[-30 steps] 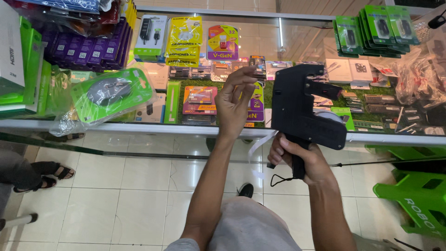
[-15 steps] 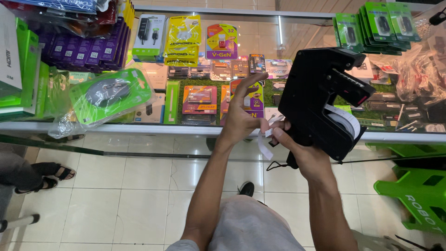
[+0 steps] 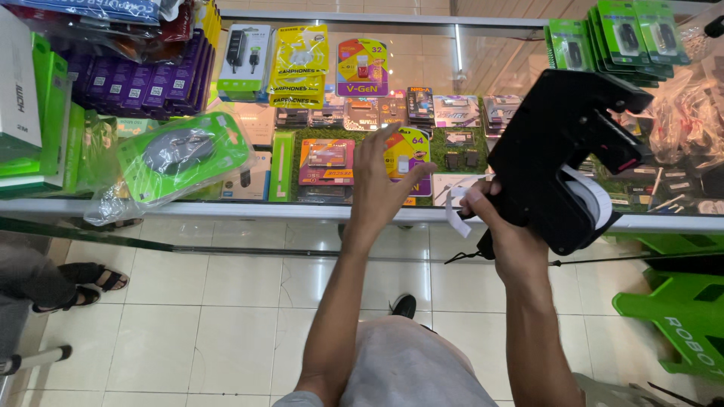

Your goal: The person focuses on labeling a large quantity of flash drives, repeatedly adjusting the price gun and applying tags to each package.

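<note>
My right hand (image 3: 504, 226) grips a black price-label gun (image 3: 562, 154), tilted up over the glass counter (image 3: 226, 206). A white roll of labels shows on its side and a white label strip (image 3: 455, 207) hangs from its mouth. My left hand (image 3: 381, 177) hovers open just left of the strip, fingers spread, above small packaged memory cards (image 3: 407, 154) under the glass. It holds nothing.
The glass display counter carries packaged electronics: a green mouse pack in a plastic bag (image 3: 177, 154), purple boxes (image 3: 136, 75), yellow earphone packs (image 3: 300, 64), green packs (image 3: 618, 38) at the back right. A green stool (image 3: 675, 316) stands at right. Another person's sandalled feet (image 3: 79, 286) are at left.
The label gun has tipped up and moved right. My left hand has let go of the label strip near the gun's mouth and moved left, fingers spread.
</note>
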